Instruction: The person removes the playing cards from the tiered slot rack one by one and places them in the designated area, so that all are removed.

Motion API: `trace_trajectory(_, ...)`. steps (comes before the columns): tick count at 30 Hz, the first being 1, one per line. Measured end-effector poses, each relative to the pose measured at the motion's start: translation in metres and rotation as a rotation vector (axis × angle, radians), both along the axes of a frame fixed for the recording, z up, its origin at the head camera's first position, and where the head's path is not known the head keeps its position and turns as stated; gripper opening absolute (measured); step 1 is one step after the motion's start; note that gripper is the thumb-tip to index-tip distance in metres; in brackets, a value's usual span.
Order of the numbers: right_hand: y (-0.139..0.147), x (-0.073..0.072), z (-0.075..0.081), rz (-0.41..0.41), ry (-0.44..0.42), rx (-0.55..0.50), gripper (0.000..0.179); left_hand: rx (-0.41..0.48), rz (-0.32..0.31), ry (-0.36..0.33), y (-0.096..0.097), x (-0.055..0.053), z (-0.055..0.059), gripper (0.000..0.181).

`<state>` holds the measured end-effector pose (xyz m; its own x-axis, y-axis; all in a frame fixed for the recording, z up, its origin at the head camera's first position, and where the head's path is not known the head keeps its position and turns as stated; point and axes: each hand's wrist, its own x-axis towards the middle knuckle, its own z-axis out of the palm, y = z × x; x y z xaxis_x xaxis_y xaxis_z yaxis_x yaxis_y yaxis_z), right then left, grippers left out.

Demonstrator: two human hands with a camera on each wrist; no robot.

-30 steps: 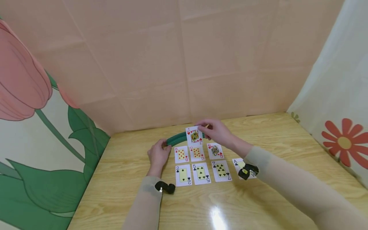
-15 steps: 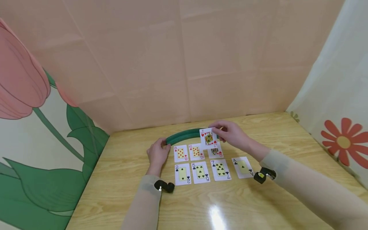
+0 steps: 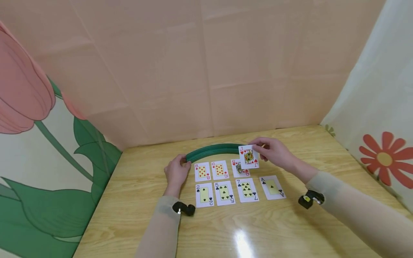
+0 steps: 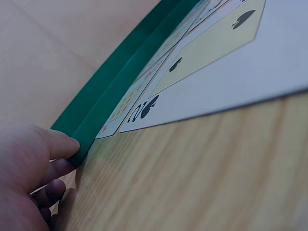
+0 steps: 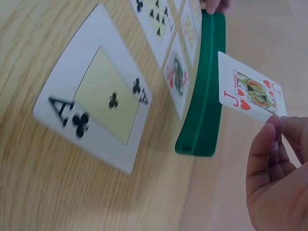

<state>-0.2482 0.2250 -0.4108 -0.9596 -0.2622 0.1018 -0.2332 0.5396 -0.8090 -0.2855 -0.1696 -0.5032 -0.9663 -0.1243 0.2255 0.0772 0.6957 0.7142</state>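
My right hand (image 3: pixel 274 152) pinches the jack of hearts (image 3: pixel 248 157) by its edge, up off the table with its face toward me. In the head view the card overlaps the right end of a curved green card holder (image 3: pixel 214 149) and a corner of the queen of hearts (image 3: pixel 238 168). At the holder's left end, my left hand (image 3: pixel 176 172) grips it between thumb and fingers. The left wrist view shows the thumb (image 4: pixel 65 144) on the green strip. From the right wrist view, the jack (image 5: pixel 250 89) stands apart from the holder's grooved top (image 5: pixel 207 86).
Face-up cards lie in two rows on the wooden table (image 3: pixel 129 215). Behind are the eight of diamonds (image 3: pixel 202 172) and ten of diamonds (image 3: pixel 220 170); in front, the two of spades (image 3: pixel 204 195), five of clubs (image 3: pixel 225 193), seven of clubs (image 3: pixel 247 190) and ace of clubs (image 3: pixel 272 187).
My right hand has carried the jack of hearts rightward, from above the ten of diamonds to the upper right of the queen. The ace of clubs has come into full view. My left hand stays put.
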Motion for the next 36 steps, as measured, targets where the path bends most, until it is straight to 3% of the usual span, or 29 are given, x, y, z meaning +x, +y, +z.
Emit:
trace_trajectory(12,0.025,-0.006,-0.013,-0.002,-0.053,0.033,0.029,0.005,-0.005,-0.005,-0.003,-0.004,-0.006,0.031)
trace_trajectory(36,0.049,-0.020,-0.041,-0.036,-0.131,0.113,0.029,0.014,-0.008,-0.002,-0.001,-0.002,-0.003,0.031)
